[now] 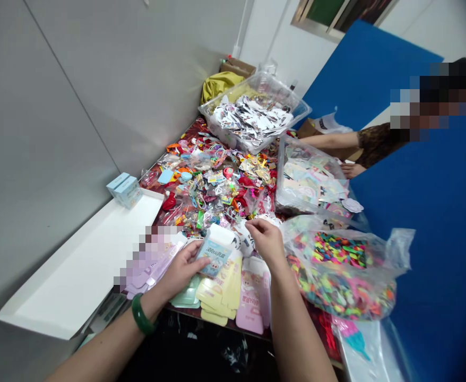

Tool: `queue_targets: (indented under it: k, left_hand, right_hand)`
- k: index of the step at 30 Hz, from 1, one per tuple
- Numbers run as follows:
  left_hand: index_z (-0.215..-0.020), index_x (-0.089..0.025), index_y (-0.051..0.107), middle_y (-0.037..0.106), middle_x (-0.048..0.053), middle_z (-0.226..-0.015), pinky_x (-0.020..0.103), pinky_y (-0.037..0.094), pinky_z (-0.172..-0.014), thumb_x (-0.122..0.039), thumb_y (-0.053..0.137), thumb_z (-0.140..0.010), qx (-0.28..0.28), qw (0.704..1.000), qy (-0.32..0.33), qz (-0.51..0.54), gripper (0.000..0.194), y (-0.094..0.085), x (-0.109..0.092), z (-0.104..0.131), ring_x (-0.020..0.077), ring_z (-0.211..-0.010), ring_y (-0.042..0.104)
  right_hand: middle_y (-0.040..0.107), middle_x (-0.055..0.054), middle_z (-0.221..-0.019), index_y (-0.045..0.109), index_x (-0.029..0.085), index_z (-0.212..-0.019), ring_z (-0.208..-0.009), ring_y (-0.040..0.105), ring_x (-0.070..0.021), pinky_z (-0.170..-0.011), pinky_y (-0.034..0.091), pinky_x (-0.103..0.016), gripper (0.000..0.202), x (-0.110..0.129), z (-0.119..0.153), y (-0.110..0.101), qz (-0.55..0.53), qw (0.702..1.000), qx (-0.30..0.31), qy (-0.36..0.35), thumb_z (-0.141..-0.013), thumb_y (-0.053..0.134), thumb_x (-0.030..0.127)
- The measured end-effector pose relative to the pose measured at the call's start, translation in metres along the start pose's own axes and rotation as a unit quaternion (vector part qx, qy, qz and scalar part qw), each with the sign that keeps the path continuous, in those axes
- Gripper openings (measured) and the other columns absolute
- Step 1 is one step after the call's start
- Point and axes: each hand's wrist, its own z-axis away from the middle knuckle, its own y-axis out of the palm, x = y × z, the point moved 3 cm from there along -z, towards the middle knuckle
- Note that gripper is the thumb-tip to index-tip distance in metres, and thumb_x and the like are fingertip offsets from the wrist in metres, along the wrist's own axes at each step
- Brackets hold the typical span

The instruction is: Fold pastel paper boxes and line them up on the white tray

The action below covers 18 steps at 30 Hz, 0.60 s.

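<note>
My left hand (181, 269) grips a small light-blue printed box (214, 257) by its lower left side. The white top flap of this box stands up. Over the pile and just right of the box is my right hand (265, 243), its thumb and forefinger pressed together; whatever may be between them is too small to see. Beneath my hands lie flat yellow cartons (220, 291), a stack of pink cartons (251, 297), green ones (187, 294) and purple ones (153, 262). Small wrapped trinkets (217, 185) spread behind them.
White cut-outs fill a clear bin (213, 114) at the back. Another clear bin (281, 180) holds printed cards, near a co-worker's arms (332, 140). At right sits a plastic bag (344, 276) of colourful bits. A white tray (77, 260) bears blue boxes (124, 190) by the wall.
</note>
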Motion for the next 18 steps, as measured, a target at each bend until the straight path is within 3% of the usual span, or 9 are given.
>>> queue_targets:
  k: [4, 7, 10, 14, 18]
  left_hand:
    - [-0.117, -0.018, 0.054, 0.064, 0.009, -0.114, 0.034, 0.053, -0.082, -0.031, 0.068, -0.076, -0.004, 1.0, 0.001, -0.009, 0.045, -0.002, 0.004, -0.001, 0.0265, -0.106, 0.06]
    - [-0.116, -0.018, 0.055, 0.065, 0.009, -0.112, 0.035, 0.053, -0.082, -0.032, 0.067, -0.077, -0.009, 1.0, 0.001, -0.016, 0.044, -0.004, 0.006, -0.002, 0.0261, -0.103, 0.061]
    - [-0.117, -0.018, 0.054, 0.065, 0.008, -0.112, 0.035, 0.053, -0.08, -0.032, 0.067, -0.078, -0.012, 1.0, -0.001, -0.013, 0.044, -0.005, 0.005, -0.001, 0.0256, -0.102, 0.061]
    - [-0.118, -0.017, 0.052, 0.065, 0.008, -0.111, 0.034, 0.052, -0.081, -0.031, 0.067, -0.077, -0.026, 1.0, -0.003, -0.013, 0.046, -0.007, 0.003, 0.0, 0.0249, -0.101, 0.061]
    - [-0.116, -0.017, 0.053, 0.065, 0.008, -0.111, 0.034, 0.052, -0.08, -0.032, 0.067, -0.077, -0.03, 0.999, 0.0, -0.019, 0.044, -0.007, 0.002, -0.001, 0.0252, -0.102, 0.06]
  right_hand:
    - [0.067, -0.005, -0.075, 0.066, 0.019, -0.075, -0.073, 0.06, -0.0193, -0.07, 0.042, -0.029, 0.015, -0.024, -0.015, 0.02, 0.159, 0.987, 0.009, 0.03, -0.077, 0.054, 0.028]
    - [0.066, -0.011, -0.085, 0.065, 0.016, -0.09, -0.079, 0.06, -0.0219, -0.07, 0.041, -0.029, 0.021, -0.028, -0.02, 0.036, 0.223, 0.974, 0.007, 0.044, -0.078, 0.053, 0.029]
    - [0.064, -0.015, -0.092, 0.064, 0.015, -0.088, -0.083, 0.059, -0.0233, -0.069, 0.04, -0.03, 0.019, -0.03, -0.027, 0.045, 0.252, 0.966, -0.003, 0.064, -0.077, 0.049, 0.02]
    - [0.065, -0.011, -0.082, 0.062, 0.017, -0.073, -0.077, 0.058, -0.0207, -0.065, 0.037, -0.027, 0.013, -0.031, -0.033, 0.041, 0.238, 0.969, 0.002, 0.071, -0.071, 0.05, 0.016]
    - [0.062, -0.003, -0.064, 0.061, 0.019, -0.063, -0.064, 0.056, -0.0171, -0.059, 0.036, -0.026, 0.014, -0.031, -0.029, 0.018, 0.206, 0.975, 0.02, 0.081, -0.071, 0.05, 0.019]
